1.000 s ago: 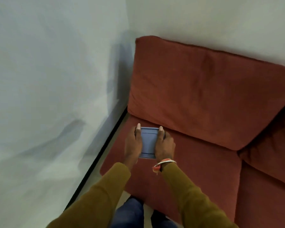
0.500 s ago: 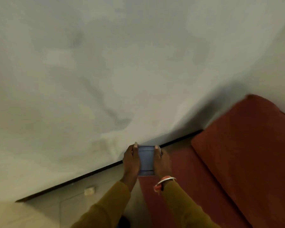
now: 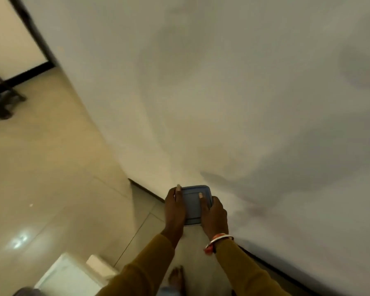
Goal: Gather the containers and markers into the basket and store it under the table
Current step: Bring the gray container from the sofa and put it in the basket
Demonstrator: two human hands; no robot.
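Observation:
A small container with a blue-grey lid point(image 3: 192, 205) is held in front of me at about waist height, over the tiled floor and close to a white wall. My left hand point(image 3: 175, 210) grips its left side. On its right side my right hand point(image 3: 213, 212) grips it, with the thumb lying on the lid. Both sleeves are mustard-coloured, and a white and orange bangle sits on the right wrist. No basket, marker or table shows here.
A white wall point(image 3: 233, 92) with a dark skirting board runs along the right. Beige floor tiles point(image 3: 51, 167) spread to the left. A white box-like object point(image 3: 68, 276) sits at the bottom left. Dark furniture legs point(image 3: 0, 97) stand at the far left.
The view has swung left, away from the red sofa, which is now out of sight. Floor, a white box and a bare foot have come into view. Both hands still hold the container.

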